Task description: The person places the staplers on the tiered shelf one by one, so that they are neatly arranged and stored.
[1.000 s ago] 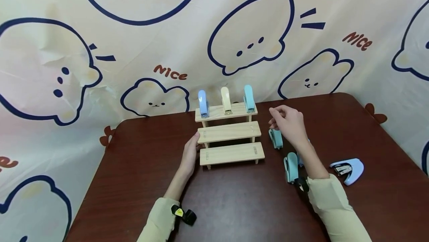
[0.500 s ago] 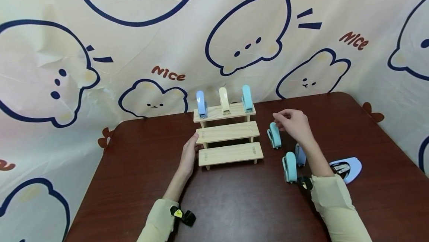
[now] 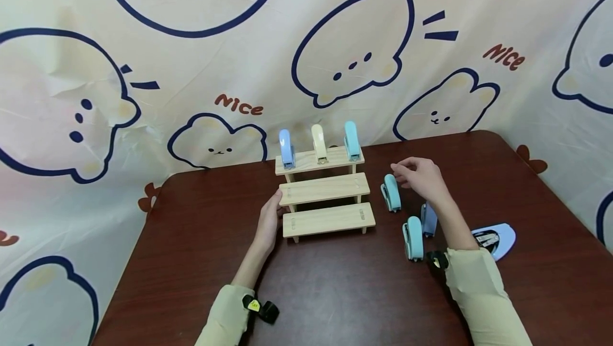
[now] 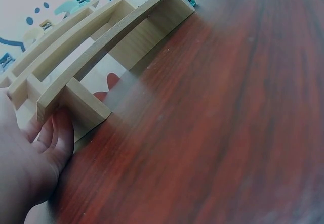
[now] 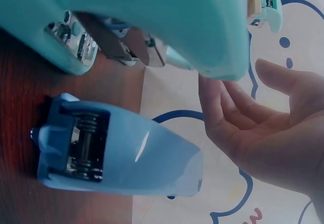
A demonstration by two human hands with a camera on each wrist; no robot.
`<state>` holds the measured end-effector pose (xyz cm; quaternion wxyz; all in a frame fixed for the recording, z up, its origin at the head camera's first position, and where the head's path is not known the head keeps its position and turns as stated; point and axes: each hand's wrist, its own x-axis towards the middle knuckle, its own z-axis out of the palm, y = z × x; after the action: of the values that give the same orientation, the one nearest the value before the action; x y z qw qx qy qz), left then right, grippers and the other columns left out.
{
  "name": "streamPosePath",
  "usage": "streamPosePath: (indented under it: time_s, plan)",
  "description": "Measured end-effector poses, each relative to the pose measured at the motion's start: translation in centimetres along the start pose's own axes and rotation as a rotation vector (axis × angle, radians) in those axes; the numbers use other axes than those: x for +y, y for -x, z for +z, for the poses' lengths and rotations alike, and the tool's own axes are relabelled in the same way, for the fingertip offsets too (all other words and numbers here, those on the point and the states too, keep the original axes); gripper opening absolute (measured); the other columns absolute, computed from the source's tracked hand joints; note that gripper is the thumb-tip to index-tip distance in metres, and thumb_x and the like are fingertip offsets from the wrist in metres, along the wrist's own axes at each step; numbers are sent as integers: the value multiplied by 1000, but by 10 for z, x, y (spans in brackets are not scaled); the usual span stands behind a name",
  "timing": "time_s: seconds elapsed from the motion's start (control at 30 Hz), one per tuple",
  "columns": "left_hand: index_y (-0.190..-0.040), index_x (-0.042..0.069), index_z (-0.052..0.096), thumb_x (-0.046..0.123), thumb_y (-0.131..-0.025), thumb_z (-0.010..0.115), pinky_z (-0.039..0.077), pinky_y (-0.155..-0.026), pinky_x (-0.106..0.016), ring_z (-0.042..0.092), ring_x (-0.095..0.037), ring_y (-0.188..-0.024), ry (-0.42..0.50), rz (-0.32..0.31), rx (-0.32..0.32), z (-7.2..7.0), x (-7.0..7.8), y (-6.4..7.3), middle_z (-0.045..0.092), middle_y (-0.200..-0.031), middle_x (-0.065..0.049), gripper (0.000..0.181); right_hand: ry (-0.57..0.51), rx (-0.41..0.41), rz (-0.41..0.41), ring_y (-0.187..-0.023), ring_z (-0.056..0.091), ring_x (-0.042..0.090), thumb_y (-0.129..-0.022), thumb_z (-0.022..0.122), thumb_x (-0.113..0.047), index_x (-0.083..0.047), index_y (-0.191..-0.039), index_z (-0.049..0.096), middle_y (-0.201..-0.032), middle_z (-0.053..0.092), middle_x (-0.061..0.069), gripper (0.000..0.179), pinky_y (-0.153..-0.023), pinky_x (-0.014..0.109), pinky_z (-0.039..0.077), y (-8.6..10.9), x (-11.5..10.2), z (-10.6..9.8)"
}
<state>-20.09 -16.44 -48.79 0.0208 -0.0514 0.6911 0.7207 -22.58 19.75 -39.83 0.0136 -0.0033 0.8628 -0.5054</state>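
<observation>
My left hand (image 3: 268,222) holds the left side of a three-tier wooden display rack (image 3: 324,189); in the left wrist view its fingers (image 4: 59,133) curl behind the end panel (image 4: 88,105). My right hand (image 3: 423,178) hovers just right of a teal stapler (image 3: 391,192) that stands on the table, thumb apart from loosely bent fingers, nothing in its grasp. Along the rack's top tier stand a blue stapler (image 3: 287,149), a cream stapler (image 3: 319,143) and a teal-blue stapler (image 3: 351,141). The middle and bottom tiers bear nothing.
Closer to me stand another teal stapler (image 3: 413,238) and a darker blue stapler (image 3: 429,219), partly behind the right forearm. A light blue stapler (image 3: 502,240) lies on its side beyond that arm. A cartoon-print cloth (image 3: 201,74) hangs behind the brown table (image 3: 335,293).
My right hand has drawn slightly right and down, uncovering the top of the nearest teal stapler. My left hand keeps its hold on the rack. The head view has shifted a little.
</observation>
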Motion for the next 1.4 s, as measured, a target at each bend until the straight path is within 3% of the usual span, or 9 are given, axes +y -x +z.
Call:
streamPosePath:
  time_s: [0.3, 0.47, 0.7, 1.07, 1.4]
  plan:
    - [-147, 2, 53, 48, -110, 42, 52, -82, -31, 62, -17, -99, 12, 0, 5, 1, 1, -1, 59, -126, -16, 60, 13, -18, 15, -105, 70, 39, -107, 60, -35, 9, -129, 64, -117, 68, 29, 49, -89, 47, 58, -1, 3, 1]
    - [-150, 3, 50, 49, -110, 41, 51, -84, -32, 61, -19, -104, 4, -8, -3, 1, 1, -1, 57, -133, -17, 61, 18, -30, 21, -105, 69, 40, -107, 59, -34, 10, -130, 62, -118, 68, 28, 50, -90, 48, 57, -2, 5, 0]
    - [-153, 3, 47, 50, -110, 42, 51, -86, -32, 60, -23, -111, -3, -12, -6, 1, 0, 0, 54, -139, -19, 64, 48, -106, 41, -108, 66, 41, -107, 59, -33, 13, -134, 56, -122, 63, 30, 53, -89, 47, 58, -6, 12, 2]
    - [-152, 3, 49, 50, -110, 41, 51, -85, -32, 60, -20, -106, -7, -5, -3, 0, 1, 1, 55, -136, -18, 63, 146, -221, 70, -98, 69, 36, -107, 61, -27, 16, -138, 51, -125, 60, 32, 54, -80, 43, 60, -11, 15, 8]
    - [-150, 3, 51, 50, -110, 42, 51, -85, -31, 61, -18, -104, 3, -7, 2, -1, 0, -1, 57, -134, -17, 62, 192, -247, 57, -85, 70, 26, -105, 63, -22, 17, -133, 54, -118, 60, 31, 49, -74, 40, 61, -15, 24, 13]
